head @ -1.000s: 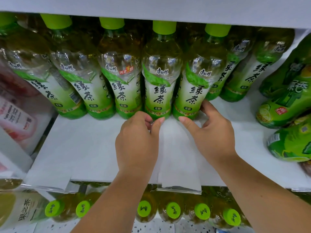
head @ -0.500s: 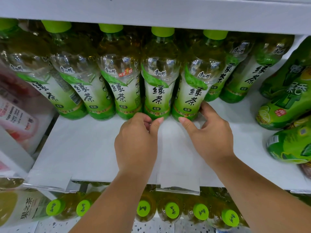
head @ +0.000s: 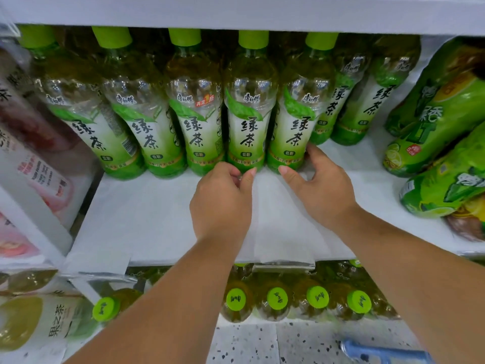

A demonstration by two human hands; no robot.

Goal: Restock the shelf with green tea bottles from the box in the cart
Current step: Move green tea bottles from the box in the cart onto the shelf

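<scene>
A row of green tea bottles with lime caps and white-green labels stands at the back of the white shelf (head: 147, 219). My left hand (head: 220, 203) curls at the base of the fourth green tea bottle (head: 248, 119), thumb tip against its bottom edge. My right hand (head: 320, 187) wraps the base of the neighbouring fifth green tea bottle (head: 299, 122), thumb in front and fingers behind on its right side. More of the same bottles (head: 367, 101) stand further back on the right. No box or cart contents are visible.
Larger lime-green bottles (head: 441, 106) lean in from the right. Pink-labelled bottles (head: 39, 179) fill the left side. The shelf above (head: 236, 11) hangs just over the caps. Green-capped bottles (head: 277, 299) sit on the lower shelf. A blue bar (head: 380, 353) shows at the bottom right.
Both hands stay at the bases of the same two bottles. The whole scene sits slightly higher in the view than a second ago.
</scene>
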